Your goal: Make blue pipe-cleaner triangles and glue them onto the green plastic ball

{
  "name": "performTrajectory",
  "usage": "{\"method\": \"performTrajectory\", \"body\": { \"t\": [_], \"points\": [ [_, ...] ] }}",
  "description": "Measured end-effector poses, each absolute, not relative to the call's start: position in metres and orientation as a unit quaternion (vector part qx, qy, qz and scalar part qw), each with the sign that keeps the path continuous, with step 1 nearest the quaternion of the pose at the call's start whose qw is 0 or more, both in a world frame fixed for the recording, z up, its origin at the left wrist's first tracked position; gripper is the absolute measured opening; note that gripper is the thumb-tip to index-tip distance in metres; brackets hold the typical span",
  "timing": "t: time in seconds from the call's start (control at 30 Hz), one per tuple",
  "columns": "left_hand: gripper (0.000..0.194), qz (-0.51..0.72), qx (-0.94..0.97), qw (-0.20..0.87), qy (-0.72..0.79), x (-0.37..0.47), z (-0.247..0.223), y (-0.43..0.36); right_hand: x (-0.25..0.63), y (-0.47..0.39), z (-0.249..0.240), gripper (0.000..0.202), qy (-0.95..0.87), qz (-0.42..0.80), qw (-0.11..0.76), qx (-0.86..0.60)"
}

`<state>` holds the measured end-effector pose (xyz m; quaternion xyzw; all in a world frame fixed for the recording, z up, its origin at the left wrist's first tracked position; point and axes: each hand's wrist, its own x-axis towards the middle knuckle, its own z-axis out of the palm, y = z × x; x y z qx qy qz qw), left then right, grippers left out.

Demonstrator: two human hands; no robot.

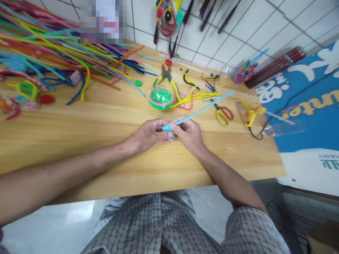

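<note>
A light blue pipe cleaner [206,110] runs between my two hands, its long free end pointing up and to the right. Its near end is bent into a small folded shape between the fingertips. My left hand [150,134] pinches this folded part from the left. On the other side, my right hand [189,134] grips the pipe cleaner between thumb and fingers. Just beyond the hands sits a green ball with a clear top [160,98] and a pink band round its middle. Pliers [172,83] with yellow and green handles lie behind it.
Many coloured pipe cleaners [66,46] are heaped at the back left. Scissors [222,114], a yellow glue gun [251,113] with a cord, and a dark red cylinder [275,67] lie to the right. A colourful decorated figure [168,17] hangs against the tiled wall.
</note>
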<state>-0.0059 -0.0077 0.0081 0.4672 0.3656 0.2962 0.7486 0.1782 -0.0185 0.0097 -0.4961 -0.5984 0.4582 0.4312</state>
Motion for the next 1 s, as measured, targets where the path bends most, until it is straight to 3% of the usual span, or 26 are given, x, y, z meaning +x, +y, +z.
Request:
{"method": "performTrajectory", "body": {
  "t": [0.37, 1.0],
  "points": [
    [0.033, 0.302, 0.470, 0.749, 0.355, -0.0067, 0.0083, -0.0071, 0.1795, -0.0167, 0.0177, 0.035, -0.564, 0.503, 0.438, -0.488],
    [0.033, 0.303, 0.481, 0.737, 0.366, -0.0067, 0.0072, -0.0084, 0.1782, -0.0187, 0.0093, 0.022, -0.569, 0.507, 0.430, -0.484]
  ]
}}
